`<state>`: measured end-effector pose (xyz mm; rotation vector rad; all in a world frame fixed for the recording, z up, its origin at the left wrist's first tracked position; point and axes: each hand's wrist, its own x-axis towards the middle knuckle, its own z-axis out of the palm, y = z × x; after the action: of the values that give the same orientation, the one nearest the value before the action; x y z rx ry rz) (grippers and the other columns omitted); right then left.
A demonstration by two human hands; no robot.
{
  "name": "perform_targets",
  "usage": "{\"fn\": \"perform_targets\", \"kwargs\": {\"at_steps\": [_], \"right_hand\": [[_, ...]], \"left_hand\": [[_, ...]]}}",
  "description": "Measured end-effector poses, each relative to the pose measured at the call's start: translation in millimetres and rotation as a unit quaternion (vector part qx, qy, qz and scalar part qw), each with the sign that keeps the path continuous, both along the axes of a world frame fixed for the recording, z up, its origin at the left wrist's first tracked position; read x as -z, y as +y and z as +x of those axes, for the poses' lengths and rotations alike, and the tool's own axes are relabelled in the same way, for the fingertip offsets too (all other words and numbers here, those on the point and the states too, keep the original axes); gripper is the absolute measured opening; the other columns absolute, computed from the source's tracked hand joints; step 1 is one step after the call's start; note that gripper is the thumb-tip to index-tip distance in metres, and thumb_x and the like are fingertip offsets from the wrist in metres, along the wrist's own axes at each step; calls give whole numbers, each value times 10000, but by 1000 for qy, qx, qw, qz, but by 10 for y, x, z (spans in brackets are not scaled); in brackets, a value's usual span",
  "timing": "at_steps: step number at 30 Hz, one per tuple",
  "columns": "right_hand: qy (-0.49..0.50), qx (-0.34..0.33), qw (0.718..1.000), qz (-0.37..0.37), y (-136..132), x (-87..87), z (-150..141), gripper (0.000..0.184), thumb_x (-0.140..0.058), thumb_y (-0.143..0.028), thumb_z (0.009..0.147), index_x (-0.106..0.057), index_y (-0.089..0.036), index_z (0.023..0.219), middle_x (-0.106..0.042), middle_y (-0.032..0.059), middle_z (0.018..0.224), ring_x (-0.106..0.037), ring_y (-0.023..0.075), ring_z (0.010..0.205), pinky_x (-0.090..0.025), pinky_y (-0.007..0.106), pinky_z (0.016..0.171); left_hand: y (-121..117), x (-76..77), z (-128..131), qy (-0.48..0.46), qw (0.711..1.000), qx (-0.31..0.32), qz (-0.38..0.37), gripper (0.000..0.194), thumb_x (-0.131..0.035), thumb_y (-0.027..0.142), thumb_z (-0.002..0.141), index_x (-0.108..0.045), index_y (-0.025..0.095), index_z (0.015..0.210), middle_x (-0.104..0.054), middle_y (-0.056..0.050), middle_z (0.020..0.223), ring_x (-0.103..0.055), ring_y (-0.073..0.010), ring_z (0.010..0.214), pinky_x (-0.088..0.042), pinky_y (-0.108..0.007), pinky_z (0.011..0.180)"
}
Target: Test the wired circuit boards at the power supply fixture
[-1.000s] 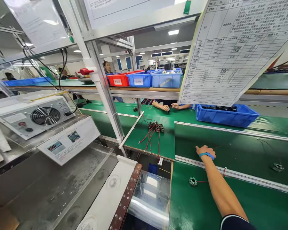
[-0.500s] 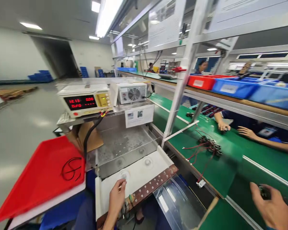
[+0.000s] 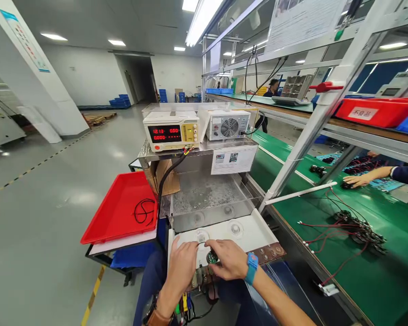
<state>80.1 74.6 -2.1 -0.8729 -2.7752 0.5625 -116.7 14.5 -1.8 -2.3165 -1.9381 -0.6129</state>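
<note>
In my right hand point(image 3: 229, 260) is a small round part with a green circuit board point(image 3: 211, 257), gripped between thumb and fingers. Close beside it, my left hand point(image 3: 183, 265) has its fingertips pinched on what looks like a thin dark wire point(image 3: 201, 243) that spans the gap between the hands. Both hands are over the front of a white tray point(image 3: 251, 226). Behind the fingertips, a clear round piece point(image 3: 201, 235) sits on the tray. A brown strip with metal studs point(image 3: 267, 253) runs along the tray's front edge, partly covered by my hands.
A power supply point(image 3: 172, 131) and a grey fan unit point(image 3: 228, 126) stand on the shelf ahead. The red tray point(image 3: 122, 208) at left holds black cable. On the green belt point(image 3: 313, 213) lies a pile of wired parts point(image 3: 357, 231). A co-worker's hand point(image 3: 363, 179) reaches in.
My right hand came from the green belt at the right to the white tray, bringing the round part beside my left hand. The view turned right to left.
</note>
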Motion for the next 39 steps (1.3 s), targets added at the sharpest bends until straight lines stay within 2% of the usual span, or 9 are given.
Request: {"fn": "perform_targets", "kwargs": {"at_steps": [4,8,11,14,19,23,28,34,39], "right_hand": [[-47,43,998,-21,405,469,-290,554,-565,-300,837,-378,-170,1342,-704,102,978,-667,274,906,-438,316,749],[-92,76,992,-38,725,803,-482,510,-599,-235,829,-386,-177,1289,-715,108,992,-673,273,919,-409,298,717],[-111,91,988,-53,861,920,-563,525,-630,-187,815,-395,-181,1285,-718,101,993,-670,267,906,-391,291,704],[-111,62,991,-49,942,969,-615,428,-627,-99,800,-496,-197,1195,-706,96,1044,-648,250,943,-382,285,733],[-123,-11,992,-25,1017,1023,-697,433,-529,43,757,-591,-203,1107,-685,69,1086,-598,223,1001,-380,274,775],[-129,-3,991,-27,1020,1146,-727,479,-526,55,733,-609,-199,1130,-670,77,1124,-583,234,1036,-395,285,805],[-69,43,994,-67,977,1400,-672,485,-551,13,757,-605,-217,1180,-643,76,1187,-573,231,1086,-407,292,862],[-2,109,989,-95,917,1525,-600,374,-669,-183,822,-610,-174,1192,-646,109,1183,-586,236,1095,-411,314,956],[-10,130,988,-87,897,1495,-611,291,-669,-210,837,-642,-163,1123,-670,99,1116,-611,221,1031,-430,287,905]], "left_hand": [[-83,196,-419,-44,970,-149,-187,335,-343,304,993,-667,223,979,-771,-87,851,-728,-266,805,-429,-321,636],[-210,393,-571,-227,922,-149,-278,318,-381,429,936,-557,237,754,-673,-30,639,-679,-214,659,-343,-278,554],[-324,565,-525,-455,818,-119,-333,455,-441,694,805,-456,254,692,-482,63,453,-508,-153,424,-320,-272,496],[-466,668,-398,-602,704,-88,-367,596,-588,815,626,-485,234,712,-471,90,437,-451,-112,389,-308,-257,492],[-715,758,-125,-729,542,-63,-414,543,-757,670,647,-566,193,823,-531,76,492,-506,-96,425,-336,-234,503],[-884,925,68,-767,464,-36,-442,558,-846,628,565,-570,191,776,-545,52,463,-530,-109,420,-348,-227,480],[-975,816,184,-760,448,-1,-471,484,-857,544,633,-609,171,817,-700,-45,670,-692,-164,625,-443,-211,530],[-528,252,165,-733,544,-8,-408,428,-805,526,714,-667,133,812,-706,-66,813,-681,-137,666,-501,-201,522],[-63,300,155,-717,587,-44,-373,505,-855,564,615,-683,134,817,-681,-41,790,-695,-149,699,-560,-237,628]]}}
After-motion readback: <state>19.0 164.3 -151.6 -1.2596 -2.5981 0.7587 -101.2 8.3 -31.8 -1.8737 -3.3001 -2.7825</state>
